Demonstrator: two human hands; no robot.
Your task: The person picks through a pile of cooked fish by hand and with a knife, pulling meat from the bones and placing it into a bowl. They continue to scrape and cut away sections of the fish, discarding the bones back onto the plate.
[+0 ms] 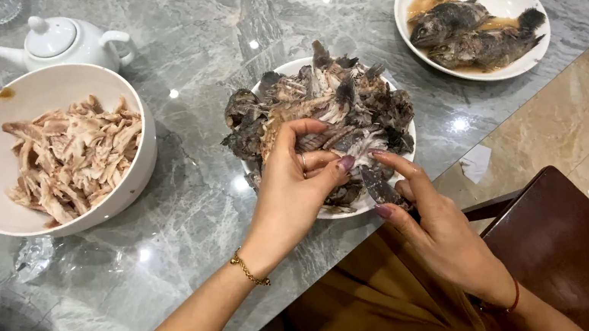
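Three dishes — shredded meat, fish scraps, two whole fish

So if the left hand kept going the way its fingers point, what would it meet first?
The left hand points up and right into the pile of fish scraps on the white plate, which its fingers already seem to touch, though depth is unclear.

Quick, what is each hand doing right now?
Left hand: fingers pinched on fish scraps over the plate.
Right hand: holding a dark fish piece.

Bright overhead light — glare spots on the marble table — sharp focus.
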